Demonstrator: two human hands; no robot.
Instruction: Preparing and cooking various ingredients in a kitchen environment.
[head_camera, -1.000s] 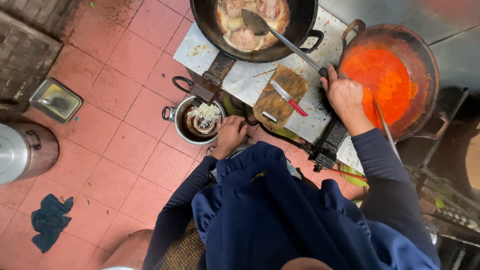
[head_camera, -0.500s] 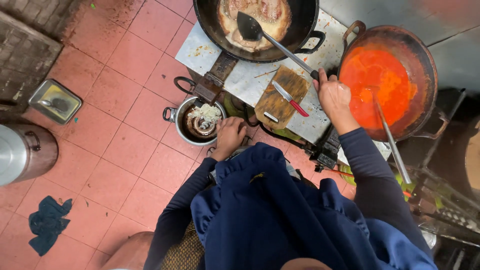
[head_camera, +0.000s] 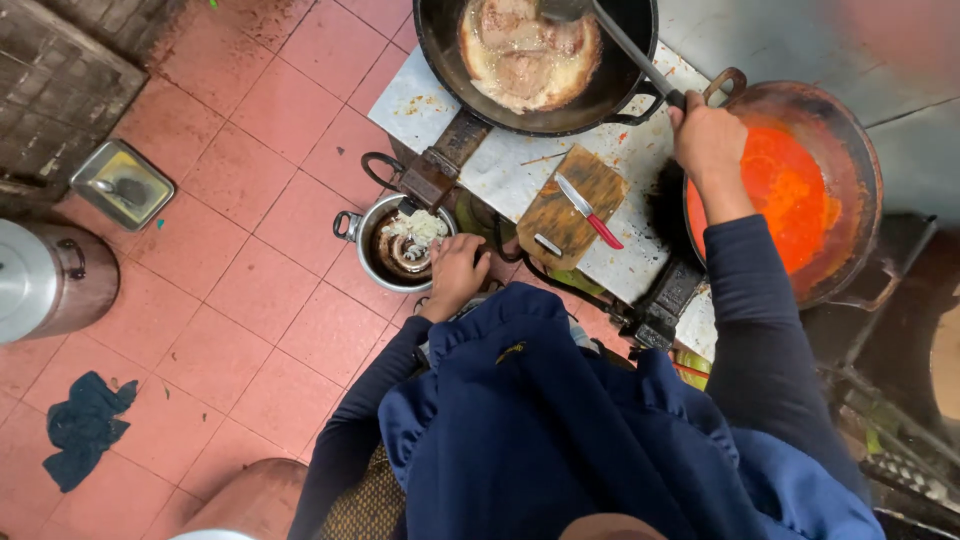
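Red floor tiles surround a steel pot (head_camera: 402, 243) under left hand (head_camera: 455, 273)'s grip; right hand (head_camera: 708, 140) clenches ladle (head_camera: 625, 45).

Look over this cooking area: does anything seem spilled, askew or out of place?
Yes. A dark blue rag lies crumpled on the red floor tiles, away from the stove. Crumbs and stains speckle the white worktop around the cutting board, where a red-handled knife lies askew.

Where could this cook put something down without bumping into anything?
Bare pink floor tiles lie open between the small metal tray, the steel pot and the blue rag. The counter is crowded: black wok, cutting board with knife, red-sauce wok.
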